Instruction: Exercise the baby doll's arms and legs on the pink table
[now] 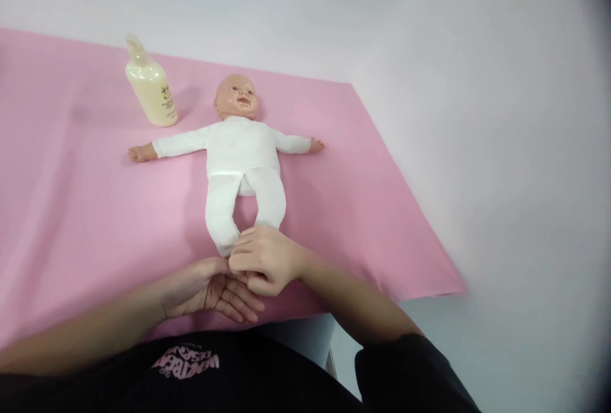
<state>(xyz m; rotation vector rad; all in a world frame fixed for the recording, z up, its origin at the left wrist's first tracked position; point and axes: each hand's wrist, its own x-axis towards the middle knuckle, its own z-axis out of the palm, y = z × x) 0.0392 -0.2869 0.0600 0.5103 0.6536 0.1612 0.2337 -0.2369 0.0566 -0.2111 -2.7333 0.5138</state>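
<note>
A baby doll (244,149) in a white outfit lies on its back with arms spread, head away from me and legs toward me. At the doll's feet my left hand (219,292) is turned palm up, its fingers stretched out and apart. My right hand (267,259) is over the left hand's thumb side, with its fingers curled in. It covers the end of one doll leg, and the doll's feet are hidden behind my hands. Whether anything is inside the curled fingers I cannot make out.
A pump bottle (153,91) of pale yellow liquid stands by the doll's head, on the left. Pink cloth (344,209) covers the table, whose edge runs down the right side. A pale wall (286,6) stands behind.
</note>
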